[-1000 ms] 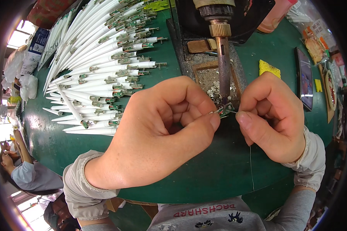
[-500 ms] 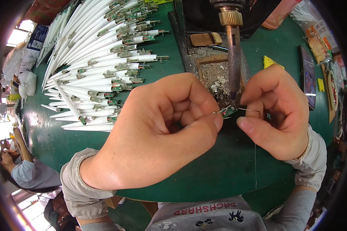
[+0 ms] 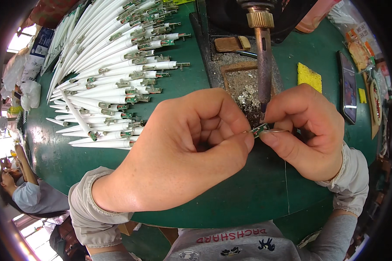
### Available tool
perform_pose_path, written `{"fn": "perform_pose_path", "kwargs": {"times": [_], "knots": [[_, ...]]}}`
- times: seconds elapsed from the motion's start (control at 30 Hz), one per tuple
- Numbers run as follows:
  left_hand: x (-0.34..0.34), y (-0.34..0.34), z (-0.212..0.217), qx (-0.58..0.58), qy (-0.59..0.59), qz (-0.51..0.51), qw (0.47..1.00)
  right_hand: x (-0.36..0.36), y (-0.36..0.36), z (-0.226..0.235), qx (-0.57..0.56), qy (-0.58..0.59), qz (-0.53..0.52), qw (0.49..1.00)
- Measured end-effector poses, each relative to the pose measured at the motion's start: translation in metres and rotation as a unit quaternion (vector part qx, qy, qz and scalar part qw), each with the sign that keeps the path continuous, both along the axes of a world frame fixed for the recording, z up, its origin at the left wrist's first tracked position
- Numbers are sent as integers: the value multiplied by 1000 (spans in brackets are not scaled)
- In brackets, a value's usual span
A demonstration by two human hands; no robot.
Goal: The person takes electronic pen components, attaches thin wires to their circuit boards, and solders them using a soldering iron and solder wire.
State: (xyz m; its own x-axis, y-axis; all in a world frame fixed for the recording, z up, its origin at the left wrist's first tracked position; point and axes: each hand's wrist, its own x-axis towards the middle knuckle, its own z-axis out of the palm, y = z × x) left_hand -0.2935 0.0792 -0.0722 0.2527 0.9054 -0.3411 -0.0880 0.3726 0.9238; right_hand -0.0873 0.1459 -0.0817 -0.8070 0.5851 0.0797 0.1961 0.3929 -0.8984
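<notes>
My left hand (image 3: 191, 148) is closed, its thumb and forefinger pinching one end of a small green circuit board (image 3: 259, 129) with metal parts. My right hand (image 3: 309, 130) is closed too, with a thin solder wire (image 3: 279, 131) curving out at its thumb and forefinger. Its thumb tip lies right by the board's other end; whether it touches the board I cannot tell. Just above the board, a soldering iron (image 3: 264, 65) points straight down, its tip between my two hands and slightly apart from the board. Thin wire also hangs below my right hand.
Many white pen-like sticks (image 3: 104, 56) with green boards at their ends fan out at left. Under the iron lies a solder-spattered tray (image 3: 231, 69) with a wooden block (image 3: 228, 44). A yellow sponge (image 3: 309, 78) and a phone (image 3: 347, 87) lie right. Another person (image 3: 26, 191) sits far left.
Both hands have come slightly nearer to me, and the board has dropped away from the iron's tip. My right hand has shifted left against or close to the board, uncovering more of the sponge.
</notes>
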Motion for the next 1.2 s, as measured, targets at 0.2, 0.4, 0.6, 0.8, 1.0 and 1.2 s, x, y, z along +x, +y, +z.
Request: {"fn": "perform_pose_path", "kwargs": {"times": [0.2, 0.4, 0.6, 0.8, 1.0, 1.2], "knots": [[1, -1, -2, 27, 16, 1, 999, 0, -1, 0, -21, -12, -12, 1000], [1, 4, 7, -12, 47, 25, 999, -1, -2, 2, -88, 4, -20, 996], [2, 3, 4, 13, 31, 48, 998, -4, -1, 2, -80, 28, -29, 996], [2, 2, 4, 31, 31, 51, 998, -7, -2, -3, -67, 85, -34, 994], [2, 3, 3, 54, 24, 45, 997, -8, -3, -6, -64, 108, -37, 991], [-2, 4, 5, -12, 22, 50, 998, -9, -4, -2, -133, 91, -78, 984]]}}
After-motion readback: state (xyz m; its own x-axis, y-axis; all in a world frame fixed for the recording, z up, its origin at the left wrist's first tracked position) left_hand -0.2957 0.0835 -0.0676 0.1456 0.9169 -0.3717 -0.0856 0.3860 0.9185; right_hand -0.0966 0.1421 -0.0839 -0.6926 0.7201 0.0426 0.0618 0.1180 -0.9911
